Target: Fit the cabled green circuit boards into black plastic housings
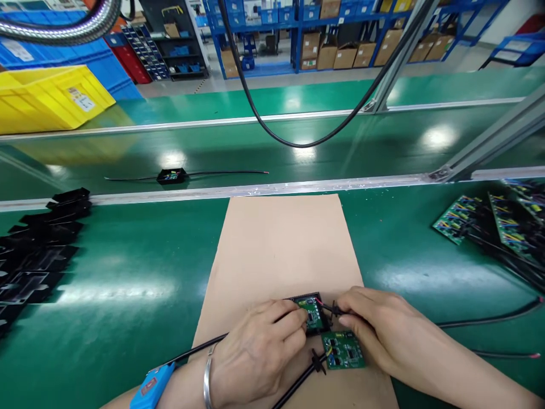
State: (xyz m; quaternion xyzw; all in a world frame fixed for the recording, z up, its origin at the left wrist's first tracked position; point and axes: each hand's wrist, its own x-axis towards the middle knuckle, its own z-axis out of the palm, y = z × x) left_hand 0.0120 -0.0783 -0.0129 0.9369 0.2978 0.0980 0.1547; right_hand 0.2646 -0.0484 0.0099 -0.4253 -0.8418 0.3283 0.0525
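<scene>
Looks like an electronics assembly workshop, judging by circuit boards lying on the cardboard sheet and heaped to its right, black casings piled left of it, a yellow bin beyond it leftward, and blue racks of cartons far behind it

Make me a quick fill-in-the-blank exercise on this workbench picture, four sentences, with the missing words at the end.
1. The right hand pinches a cable coloured ____.
2. The metal bracelet is worn on the person's ____ wrist.
3. The lower circuit board, by the right hand, is coloured ____.
4. The tan sheet under that board is made of ____.

Missing words: black; left; green; cardboard.
</scene>
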